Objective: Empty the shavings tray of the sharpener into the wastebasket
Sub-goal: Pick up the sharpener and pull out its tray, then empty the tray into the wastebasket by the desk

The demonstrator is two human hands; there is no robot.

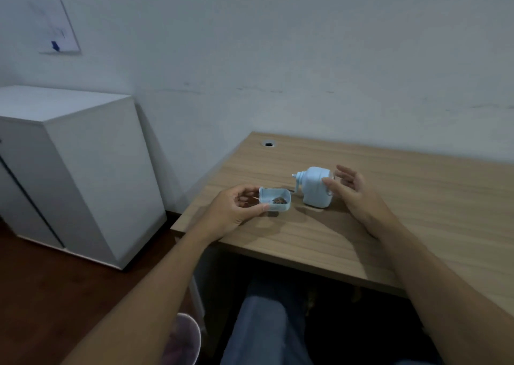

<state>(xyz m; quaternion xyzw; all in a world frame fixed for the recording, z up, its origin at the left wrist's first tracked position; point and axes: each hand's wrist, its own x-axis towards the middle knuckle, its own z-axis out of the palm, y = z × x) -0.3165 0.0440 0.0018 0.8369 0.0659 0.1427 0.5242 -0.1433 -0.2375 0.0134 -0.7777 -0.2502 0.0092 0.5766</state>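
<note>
I have my left hand (236, 209) clamped on the pale blue plastic shavings tray (274, 199), removed, holding brown shavings. My right hand (351, 195) is spread beside the pale blue crank sharpener (315, 186) on the wooden tabletop (389, 225). Next: carry level to the wastebasket, possibly the round pale rim (185, 337) below my left forearm.

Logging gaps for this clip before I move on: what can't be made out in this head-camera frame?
- Wastebasket: not identifiable; only a blurred pinkish round rim at the bottom edge, partly behind the left forearm.
- Dark shavings in the pale blue plastic tray held by the left hand: amount too small to judge.
- Pale blue crank sharpener: tray slot faces away.
- Right hand: contact with the sharpener unclear.
</note>
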